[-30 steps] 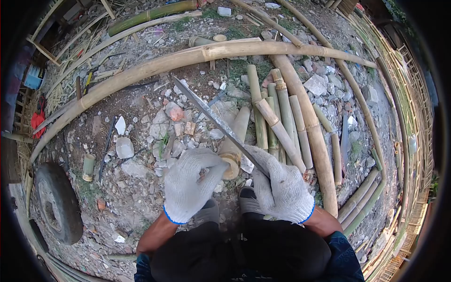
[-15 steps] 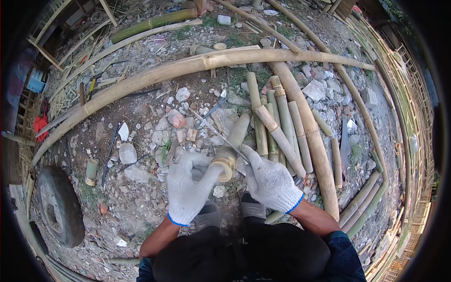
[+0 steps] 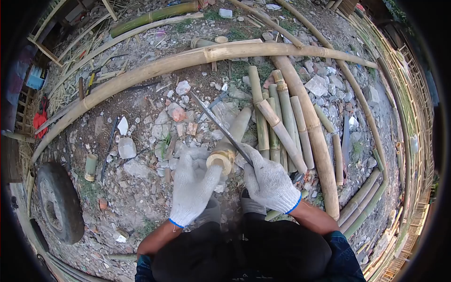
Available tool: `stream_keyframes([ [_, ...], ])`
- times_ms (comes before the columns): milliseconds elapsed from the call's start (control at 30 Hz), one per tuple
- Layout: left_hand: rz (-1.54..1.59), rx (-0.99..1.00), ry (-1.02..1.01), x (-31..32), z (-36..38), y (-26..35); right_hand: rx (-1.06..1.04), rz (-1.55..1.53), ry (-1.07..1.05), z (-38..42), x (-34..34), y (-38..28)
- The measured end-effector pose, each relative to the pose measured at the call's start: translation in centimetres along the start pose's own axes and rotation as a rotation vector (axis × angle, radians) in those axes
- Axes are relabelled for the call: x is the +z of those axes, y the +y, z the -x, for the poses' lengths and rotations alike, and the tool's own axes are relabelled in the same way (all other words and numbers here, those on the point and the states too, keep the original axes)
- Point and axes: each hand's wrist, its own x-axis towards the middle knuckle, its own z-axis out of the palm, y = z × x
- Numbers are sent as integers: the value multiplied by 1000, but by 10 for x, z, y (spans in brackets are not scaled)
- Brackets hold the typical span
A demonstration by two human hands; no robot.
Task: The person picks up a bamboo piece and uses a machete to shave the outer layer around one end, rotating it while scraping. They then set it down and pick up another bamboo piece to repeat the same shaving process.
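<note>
Head view, closest in: black trousers (image 3: 202, 249) and grey shoes (image 3: 208, 215) stand on stony, rubble-strewn ground (image 3: 141, 199). Just above the shoes, two hands in white knitted gloves with blue cuffs work close together. The left hand (image 3: 191, 190) is closed about the near end of a pale, hollow, round bamboo piece (image 3: 238, 128), its thumb against the open rim and its fingers curled along the side. That piece lies tilted between the hands, its far end pointing away over the stones. The right hand (image 3: 272, 184) is clenched at the base of a long, narrow, grey metal blade (image 3: 218, 123); the glove hides the handle. The blade slants up and left across the bamboo piece; whether its edge touches, I cannot tell.

Just beyond the right hand lies a cluster of cut green and tan bamboo lengths (image 3: 282, 136), with a thick tan bamboo pole (image 3: 312, 129) alongside. Off to the left are a short greenish bamboo tube (image 3: 91, 165) and a worn black tyre (image 3: 69, 202). Farther out, a long tan bamboo pole (image 3: 178, 64) spans the ground, and beyond it lies a stout green bamboo log (image 3: 155, 19).
</note>
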Motion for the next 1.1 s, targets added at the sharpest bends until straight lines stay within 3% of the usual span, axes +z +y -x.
stream_keyframes([
  [100,-293,249,27,-9,-9,-24,-110,40,17,-2,-8,-10],
  [200,-232,135,37,3,-4,-3,-144,3,14,1,-42,-39],
  [300,-440,284,14,4,-5,2,-111,24,18,0,-23,-25],
  [333,-372,244,36,4,-4,2,-215,106,53,-1,-16,-15],
  [467,-267,210,82,0,-8,-11,29,-56,13,7,-23,-17],
  [567,-310,221,80,-1,-8,-9,-156,-87,45,2,-29,-26],
  [733,-269,244,63,-8,-13,-16,116,-150,9,-1,-1,-2],
  [867,-208,106,106,0,-7,-1,-82,-177,56,1,-18,-27],
  [967,-195,207,110,-3,-11,-12,106,-67,-31,-7,3,-4],
  [1000,-196,318,151,0,-16,-12,72,-119,47,-10,3,-3],
  [1100,-419,270,17,-13,-8,-1,74,-163,1,0,-15,-17],
])
